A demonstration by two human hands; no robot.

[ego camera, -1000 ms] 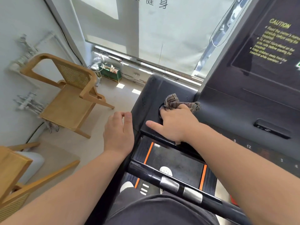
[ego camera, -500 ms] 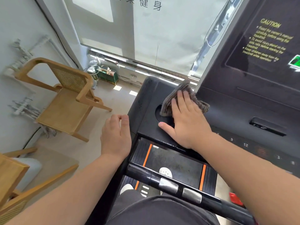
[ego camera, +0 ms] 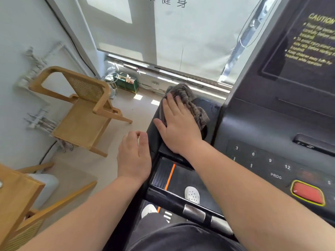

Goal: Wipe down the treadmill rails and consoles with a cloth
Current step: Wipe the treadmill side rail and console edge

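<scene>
1. Cloth (ego camera: pixel 190 104), grey-brown and crumpled, lay under the right hand (ego camera: pixel 178 124) on the black side wing (ego camera: pixel 212 107) of the treadmill console (ego camera: pixel 262 134). Its bunched folds stuck out past the fingertips and to the right of the hand.
2. The right hand was spread flat, fingers straight and close together, pressing down on the cloth. Its thumb pointed left toward the wing's outer edge.
3. The left hand (ego camera: pixel 134 156) hung just to the left of the right hand and nearer the person, beside the treadmill's left edge. Its fingers were loosely curled and held nothing. From where I stood I could not tell whether the thumb touched the black edge.
4. To the right of the right wrist sat the number keys (ego camera: pixel 261 157) marked 3, 6, 9 and 12, with a "PROG" label below them. Farther right was a red button (ego camera: pixel 307 193) ringed in yellow.
5. Up and well to the right of both hands stood a dark screen (ego camera: pixel 308 44) with yellow CAUTION text.
6. Under both forearms a black handrail (ego camera: pixel 168 200) ran across, with metal plates (ego camera: pixel 194 212) set into it. Below it lay the belt (ego camera: pixel 182 178), and two white shoes (ego camera: pixel 192 194) stood on it.
7. Left of the left hand, well apart, a wooden chair (ego camera: pixel 81 113) with a cane back stood on the pale floor.
</scene>
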